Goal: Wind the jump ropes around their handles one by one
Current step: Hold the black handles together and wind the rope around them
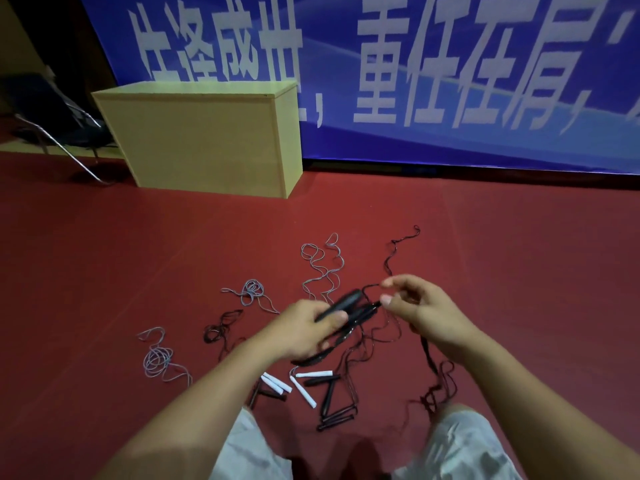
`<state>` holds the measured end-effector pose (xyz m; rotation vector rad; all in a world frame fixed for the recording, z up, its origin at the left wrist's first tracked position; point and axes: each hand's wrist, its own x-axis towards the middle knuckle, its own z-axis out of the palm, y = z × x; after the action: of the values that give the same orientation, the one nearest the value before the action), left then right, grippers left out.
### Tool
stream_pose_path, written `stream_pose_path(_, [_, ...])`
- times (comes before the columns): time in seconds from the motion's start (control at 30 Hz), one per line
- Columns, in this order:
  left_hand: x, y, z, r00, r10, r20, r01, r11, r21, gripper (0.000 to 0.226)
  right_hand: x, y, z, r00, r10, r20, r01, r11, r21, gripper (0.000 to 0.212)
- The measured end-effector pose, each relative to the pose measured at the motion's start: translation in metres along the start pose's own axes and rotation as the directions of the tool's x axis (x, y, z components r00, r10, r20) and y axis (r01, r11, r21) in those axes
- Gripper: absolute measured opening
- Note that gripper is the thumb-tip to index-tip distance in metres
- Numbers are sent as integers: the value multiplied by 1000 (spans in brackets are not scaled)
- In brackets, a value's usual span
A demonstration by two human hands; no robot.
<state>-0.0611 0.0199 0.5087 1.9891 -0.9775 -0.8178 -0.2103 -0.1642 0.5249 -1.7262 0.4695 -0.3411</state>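
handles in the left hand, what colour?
Black handles, gripped by the left hand; clearest in the head view.

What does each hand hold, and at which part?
Left hand grips black handles near their lower ends; right hand pinches the black rope beside them.

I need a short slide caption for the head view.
Left hand grips black handles; right hand pinches the black rope.

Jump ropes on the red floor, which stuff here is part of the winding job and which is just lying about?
Part of the job:
- black handles gripped by the left hand
- black rope pinched by the right hand
- white handles, spare black handles and loose grey ropes on the floor

Lying about:
- wooden cabinet
- folding chair
- blue banner
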Motion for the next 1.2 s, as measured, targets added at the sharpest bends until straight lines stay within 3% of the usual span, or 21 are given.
stream_pose_path(0.1, [-10, 12, 15, 987, 8, 163, 12, 992, -123, 40, -1, -9, 13, 1000, 5, 7, -4, 994, -112, 23])
stream_pose_path(0.2, [-13, 15, 24, 987, 9, 159, 37, 958, -285, 44, -5, -4, 18, 998, 51, 23, -39, 928, -370, 49])
stream_pose_path(0.33, [-18, 5, 30, 977, -22, 212, 97, 932, -349, 43, -10, 9, 22, 992, 122, 35, -110, 966, -234, 53])
stream_pose_path(0.47, [-29, 4, 33, 948, -28, 317, 180, 870, -458, 18, -18, 17, 24, 987, 159, 21, -156, 982, -106, 47])
stream_pose_path(0.63, [-44, 2, 46, 944, -14, 329, 160, 893, -421, 8, -30, 21, 25, 986, 164, -26, -166, 979, -122, 50])
stream_pose_path(0.77, [-51, 0, 57, 955, -5, 296, 120, 921, -370, 19, -42, 23, 25, 984, 165, -69, -174, 973, -151, 56])
stream_pose_path(1.03, [-90, -8, 80, 952, -60, 302, 151, 946, -288, 30, -81, 30, 18, 993, 112, 26, -100, 952, -290, 44])
stream_pose_path(1.13, [-108, -12, 89, 944, -98, 315, 186, 947, -263, 58, -91, 33, 13, 989, 91, 114, -74, 986, -147, 24])
stream_pose_path(1.2, [-117, -16, 94, 939, -90, 332, 187, 944, -272, 55, -95, 37, 12, 978, 95, 186, -97, 995, -2, 6])
